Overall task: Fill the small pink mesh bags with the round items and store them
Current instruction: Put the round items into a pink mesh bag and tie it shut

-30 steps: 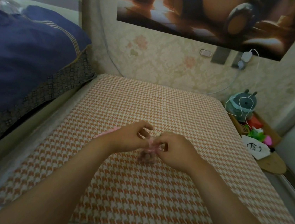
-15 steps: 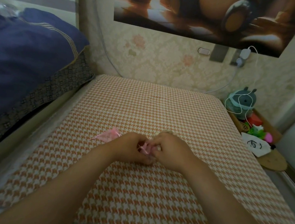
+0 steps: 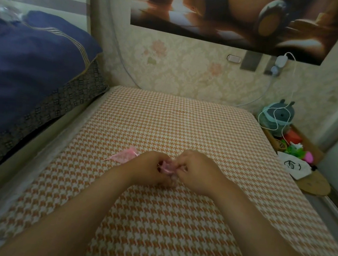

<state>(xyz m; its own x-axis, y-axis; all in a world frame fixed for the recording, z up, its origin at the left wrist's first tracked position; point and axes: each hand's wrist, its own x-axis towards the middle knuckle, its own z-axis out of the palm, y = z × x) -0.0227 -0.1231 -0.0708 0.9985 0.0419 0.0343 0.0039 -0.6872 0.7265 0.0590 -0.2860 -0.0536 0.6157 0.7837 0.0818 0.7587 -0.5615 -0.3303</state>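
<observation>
**Both hands pinch a pink mesh bag over the checked cloth**

At the centre of the view the left hand [image 3: 148, 167] and the right hand [image 3: 197, 172] meet knuckle to knuckle, just above the orange-and-white houndstooth cloth [image 3: 176, 126]. Between them sits a small pink mesh bag [image 3: 167, 168], its gathered top showing as a glossy pink fold. The fingertips of each hand are curled inward and pressed onto that fold, left from 9 o'clock, right from 3 o'clock, so both are pinching the bag. The lower part of the bag hangs toward 6 o'clock under the hands, pale and blurred; what it contains cannot be made out.

A second pink mesh bag [image 3: 123, 156] lies flat on the cloth at about 10 o'clock from the left hand, just beside the knuckles, with a thin tail pointing out to 9 o'clock.

At 9 to 10 o'clock of the scene a dark blue quilt [image 3: 28, 63] is heaped on a bed beside the cloth. At 3 o'clock, off the cloth's edge, a low wooden shelf [image 3: 313, 184] carries a white pouch with a drawn face [image 3: 293, 166], a teal round toy [image 3: 279, 117] wrapped in white cable, and some green and pink bits. A large poster [image 3: 240, 16] hangs on the floral wallpaper at 12 o'clock
</observation>
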